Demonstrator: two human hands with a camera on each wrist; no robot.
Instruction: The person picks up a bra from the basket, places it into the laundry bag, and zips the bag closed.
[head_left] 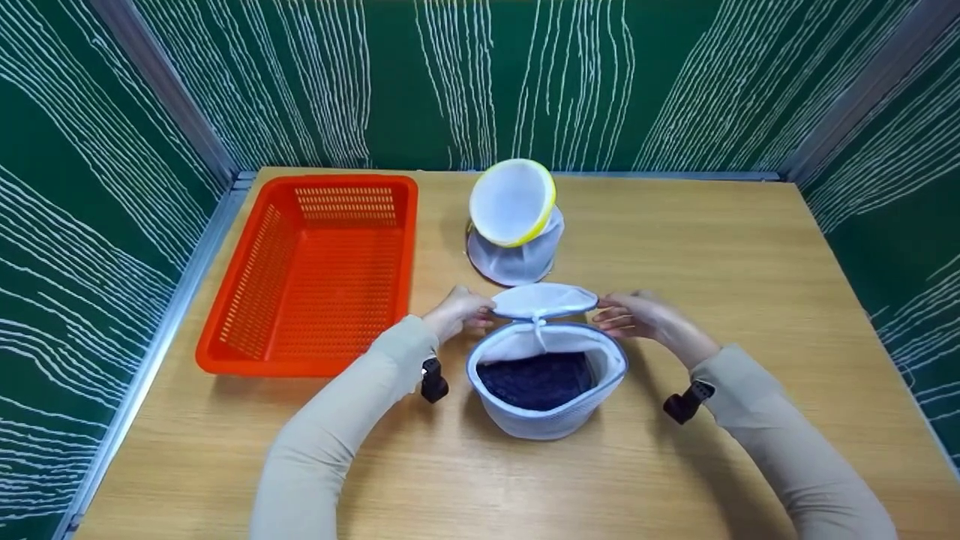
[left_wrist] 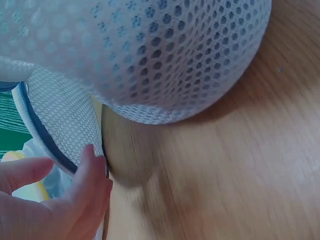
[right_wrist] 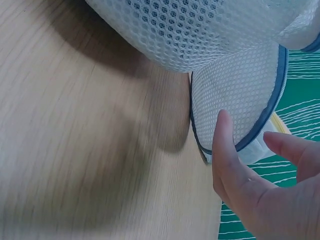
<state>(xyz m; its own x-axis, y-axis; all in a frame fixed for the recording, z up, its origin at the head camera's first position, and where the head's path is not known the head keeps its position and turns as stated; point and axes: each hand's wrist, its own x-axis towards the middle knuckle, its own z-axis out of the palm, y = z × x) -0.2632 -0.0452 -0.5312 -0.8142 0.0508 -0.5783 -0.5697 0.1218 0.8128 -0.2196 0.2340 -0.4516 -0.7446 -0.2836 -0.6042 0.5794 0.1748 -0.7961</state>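
Note:
A white mesh laundry bag (head_left: 544,424) with blue trim stands upright on the table, its mouth uncovered. Dark navy cloth (head_left: 536,381) lies inside it. The round lid flap (head_left: 545,300) is folded back behind the mouth. My left hand (head_left: 459,313) is at the flap's left edge, and my right hand (head_left: 637,315) is at its right edge. Both wrist views show thumb and fingers spread apart around the flap's rim (left_wrist: 47,142), fingertips at or close to it; firm contact cannot be made out. In the right wrist view, the mesh side (right_wrist: 175,30) bulges above my hand.
An orange plastic basket (head_left: 300,369) stands to the left, near my left forearm. Behind the bag, a white cup-shaped piece with a yellow rim (head_left: 512,202) leans on another pale mesh piece (head_left: 506,262). Green walls with white lines enclose the wooden table (head_left: 712,247).

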